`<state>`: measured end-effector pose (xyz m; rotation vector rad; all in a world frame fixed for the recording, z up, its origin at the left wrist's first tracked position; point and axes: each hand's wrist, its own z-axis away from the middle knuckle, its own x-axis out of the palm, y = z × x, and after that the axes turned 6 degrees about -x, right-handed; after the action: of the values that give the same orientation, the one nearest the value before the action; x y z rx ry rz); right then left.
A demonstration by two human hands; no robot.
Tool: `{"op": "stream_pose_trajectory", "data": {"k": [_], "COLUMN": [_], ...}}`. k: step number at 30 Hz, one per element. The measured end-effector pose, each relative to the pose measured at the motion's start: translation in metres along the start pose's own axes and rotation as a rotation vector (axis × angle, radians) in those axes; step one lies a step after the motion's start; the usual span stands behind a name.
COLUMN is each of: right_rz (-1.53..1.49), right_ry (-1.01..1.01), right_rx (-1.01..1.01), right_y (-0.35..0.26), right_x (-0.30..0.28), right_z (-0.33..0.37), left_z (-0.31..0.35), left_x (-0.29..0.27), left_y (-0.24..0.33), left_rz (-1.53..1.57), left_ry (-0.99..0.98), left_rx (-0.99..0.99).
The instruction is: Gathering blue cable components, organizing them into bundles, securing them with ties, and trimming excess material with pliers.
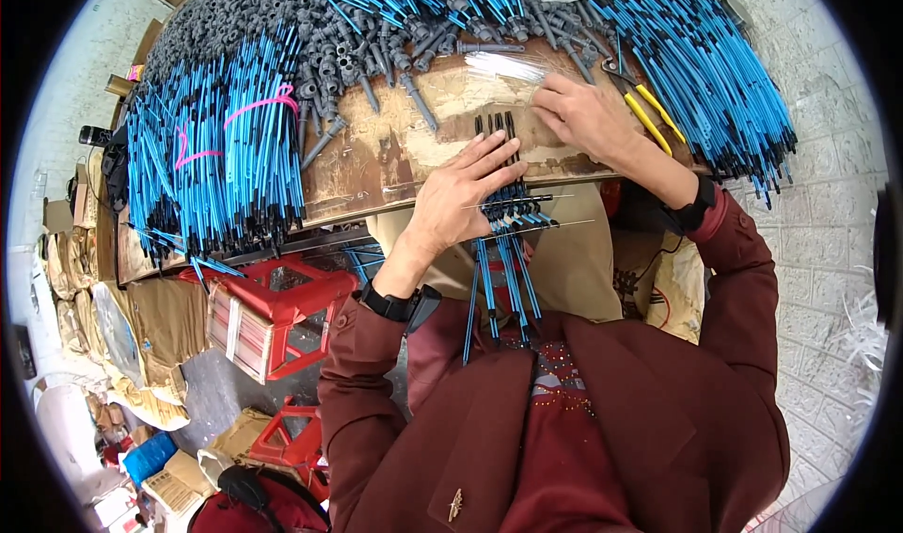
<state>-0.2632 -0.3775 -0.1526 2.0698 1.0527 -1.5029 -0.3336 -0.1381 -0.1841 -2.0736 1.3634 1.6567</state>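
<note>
My left hand (461, 192) lies with its fingers stretched out over a small row of blue rods with black ends (513, 274). The rods' black tips poke out past my fingers onto the wooden tabletop, and their blue lengths hang over its near edge toward my lap. Two thin straight wires (555, 223) cross the rods below the hand. To the right, my right hand (588, 124) is closed, thumb and fingertips together; whatever is between them is too small or hidden to name. Just beyond its fingers lies a bunch of thin whitish strands (505, 66).
Big stacks of blue rods stand at left (212, 147), tied with pink string, and at right (705, 72). Grey plastic fittings (235, 15) are heaped at the back. Yellow-handled pliers (647, 119) rest near my right wrist. A red stool (292, 298) is below the table's left side.
</note>
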Motion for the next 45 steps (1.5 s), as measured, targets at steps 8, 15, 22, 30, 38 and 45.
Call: {"op": "stream_pose_trajectory", "data": {"k": [8, 15, 22, 30, 38, 45], "right_rz": [-0.071, -0.106, -0.103, -0.133, -0.151, -0.132], "right_ry": [-0.143, -0.089, -0.098, -0.057, -0.091, -0.068], "right_rx": [-0.01, -0.022, -0.057, -0.178, -0.195, -0.212], "right_y": [-0.003, -0.004, -0.004, 0.011, 0.006, -0.001], "right_x": [0.015, 0.02, 0.02, 0.026, 0.031, 0.036], "right_z": [0.013, 0.015, 0.01, -0.008, -0.011, -0.014], "left_z": [0.001, 0.001, 0.003, 0.003, 0.005, 0.003], "left_x": [-0.002, -0.001, 0.0, 0.0, 0.003, 0.001], "left_y": [0.004, 0.004, 0.001, 0.004, 0.004, 0.006], "left_rz": [0.076, 0.092, 0.077, 0.059, 0.016, 0.017], "left_ry": [-0.002, 0.002, -0.008, 0.006, -0.011, 0.013], "left_rx": [-0.083, -0.068, -0.065, -0.079, -0.087, -0.076]}}
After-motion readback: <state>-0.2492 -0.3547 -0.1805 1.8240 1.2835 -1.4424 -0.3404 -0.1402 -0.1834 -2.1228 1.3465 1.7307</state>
